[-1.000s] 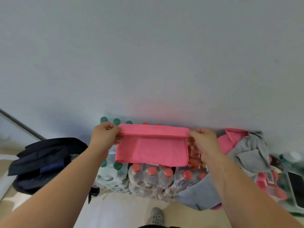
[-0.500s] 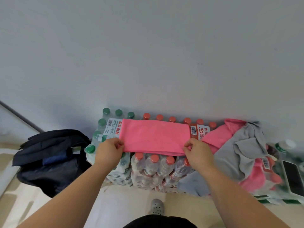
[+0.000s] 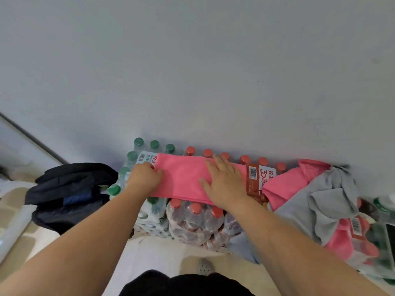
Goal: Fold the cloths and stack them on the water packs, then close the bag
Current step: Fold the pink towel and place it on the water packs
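1. One folded pink cloth (image 3: 183, 178) across two water packs: green-capped pack (image 3: 149, 214), red-capped pack (image 3: 192, 223).
2. Two hands apart: left hand (image 3: 144, 178) gripping its left end, right hand (image 3: 224, 180) flat on top.
3. Two unfolded at right: loose pink cloth (image 3: 286, 184), gray cloth (image 3: 320, 206); one black bag (image 3: 68, 189) left.

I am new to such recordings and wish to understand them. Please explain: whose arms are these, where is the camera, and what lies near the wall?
There is no machine here: a person works with two bare hands. The camera sits on the person's head and looks forward and down, so the arms come in from the bottom of the picture. Shrink-wrapped water packs stand on the floor against the wall. A folded pink cloth lies on top of them. The left hand grips its left end; the right hand lies flat on it, fingers straight. To the right lie a second pink cloth and a crumpled grey cloth. A dark bag sits at the left.
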